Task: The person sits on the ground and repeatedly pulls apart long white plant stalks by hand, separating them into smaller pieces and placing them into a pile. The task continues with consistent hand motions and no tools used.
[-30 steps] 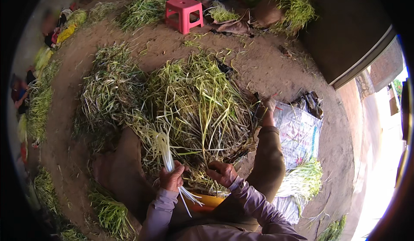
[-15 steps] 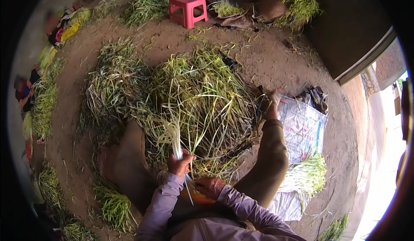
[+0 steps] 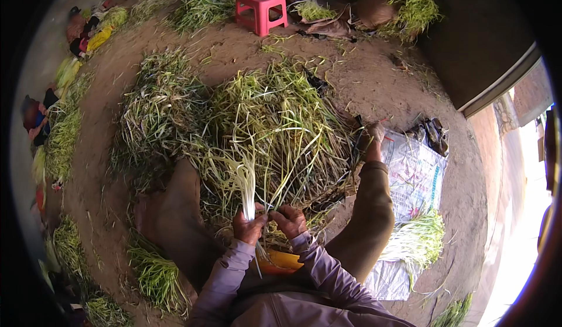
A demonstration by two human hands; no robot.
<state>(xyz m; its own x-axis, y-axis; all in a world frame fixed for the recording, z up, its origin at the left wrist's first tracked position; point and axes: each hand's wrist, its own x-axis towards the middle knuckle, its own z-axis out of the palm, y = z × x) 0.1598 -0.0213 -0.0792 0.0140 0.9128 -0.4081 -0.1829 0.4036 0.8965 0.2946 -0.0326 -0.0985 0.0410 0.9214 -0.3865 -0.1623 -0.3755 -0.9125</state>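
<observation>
My left hand is wrapped round a bunch of long, white-stemmed greens, held upright between my knees. Their pale tips curl over at the top, and a few thin ends hang below the fist. Close beside it, my right hand has its fingers pinched on a thin green stalk. In front of both hands lies a big heap of the same leafy stalks, yellow-green on top with brownish stems on the right. An orange-yellow object shows partly under my wrists.
Another heap of greens lies on the left. Right of my leg, white-stemmed greens rest on a printed white sack. A pink stool stands at the far side. Further piles and people sit along the left.
My right hand has risen from below the left fist to beside it, now pinching a stalk. The left hand, still holding the bunch, has shifted slightly right.
</observation>
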